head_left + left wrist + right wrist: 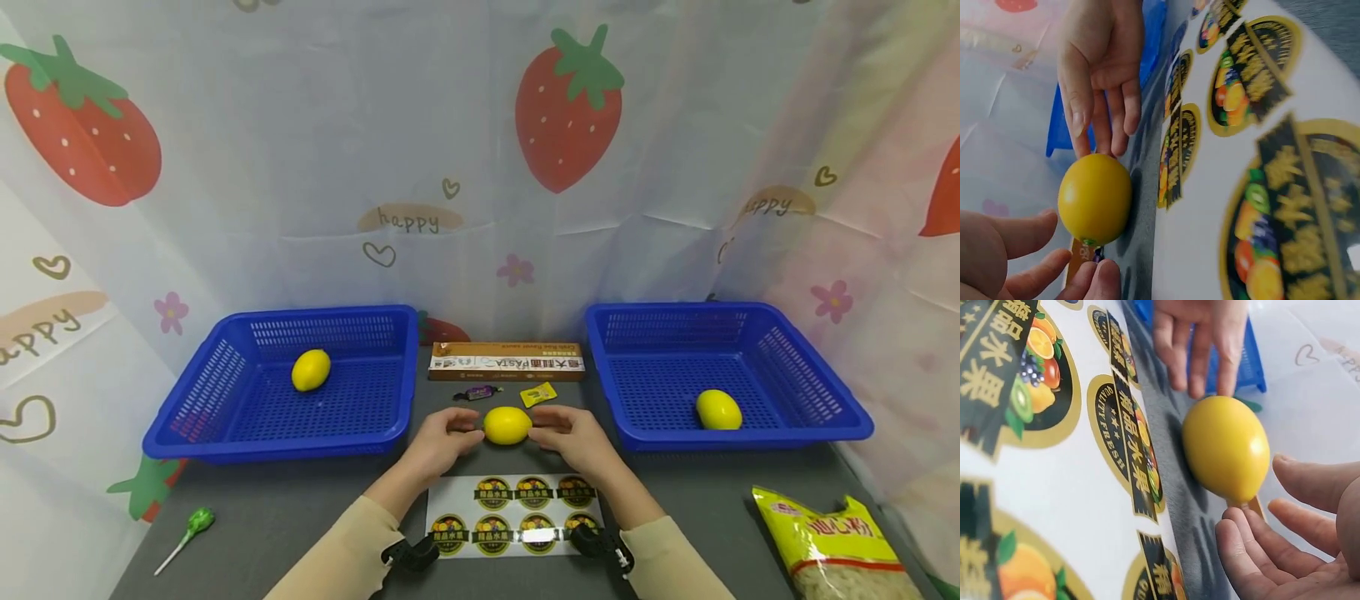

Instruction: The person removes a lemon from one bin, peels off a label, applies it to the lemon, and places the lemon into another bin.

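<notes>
A yellow lemon (507, 426) lies on the grey table between both hands in the head view. My left hand (444, 440) is at its left end and my right hand (573, 435) at its right end, fingers loosely bent and not wrapped around it. In the left wrist view, the left thumb and fingers stand beside the lemon (1095, 199), close to its green stem end. In the right wrist view, right fingertips come close to the tip of the lemon (1227, 449); whether they touch is hard to tell. A sheet of round fruit stickers (514, 517) lies between the forearms.
Blue baskets stand left (408, 367) and right (600, 375), holding one lemon (311, 370) and another lemon (718, 410). Behind the hands are a pasta box (506, 362), a purple candy (478, 392) and a yellow candy (537, 394). A green lollipop (199, 521) and a yellow bag (836, 546) lie nearer.
</notes>
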Available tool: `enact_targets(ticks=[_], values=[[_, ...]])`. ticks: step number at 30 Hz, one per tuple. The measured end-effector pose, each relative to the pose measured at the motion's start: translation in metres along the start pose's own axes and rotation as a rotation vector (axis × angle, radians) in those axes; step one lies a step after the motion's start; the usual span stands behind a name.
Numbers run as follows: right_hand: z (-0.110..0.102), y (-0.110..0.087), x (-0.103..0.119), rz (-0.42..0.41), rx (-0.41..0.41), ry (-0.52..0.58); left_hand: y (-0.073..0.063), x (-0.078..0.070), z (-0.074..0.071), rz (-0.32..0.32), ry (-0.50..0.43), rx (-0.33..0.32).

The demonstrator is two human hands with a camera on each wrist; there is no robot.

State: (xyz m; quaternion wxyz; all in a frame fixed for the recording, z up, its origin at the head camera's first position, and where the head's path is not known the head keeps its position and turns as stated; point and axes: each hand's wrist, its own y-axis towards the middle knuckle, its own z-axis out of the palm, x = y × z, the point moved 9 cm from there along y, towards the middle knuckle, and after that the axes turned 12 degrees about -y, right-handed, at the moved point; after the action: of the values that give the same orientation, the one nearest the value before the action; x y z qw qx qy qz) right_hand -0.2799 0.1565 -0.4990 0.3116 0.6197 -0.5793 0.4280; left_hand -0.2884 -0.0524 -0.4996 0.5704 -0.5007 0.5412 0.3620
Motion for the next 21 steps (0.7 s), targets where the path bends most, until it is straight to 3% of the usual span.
enact_targets(ticks=[9, 15, 21], values=[[-0.007, -0.017, 0.001, -0.010, -0.002, -0.097, -0.030, -0.002, -0.016, 0.059, 0.200, -0.023], [-0.005, -0.030, 0.009, -0.033, 0.019, -0.180, -0.043, -0.003, -0.013, 0.114, 0.335, -0.009], [0.010, -0.038, 0.013, -0.126, 0.110, -0.314, -0.052, -0.003, -0.014, 0.081, 0.580, -0.037]])
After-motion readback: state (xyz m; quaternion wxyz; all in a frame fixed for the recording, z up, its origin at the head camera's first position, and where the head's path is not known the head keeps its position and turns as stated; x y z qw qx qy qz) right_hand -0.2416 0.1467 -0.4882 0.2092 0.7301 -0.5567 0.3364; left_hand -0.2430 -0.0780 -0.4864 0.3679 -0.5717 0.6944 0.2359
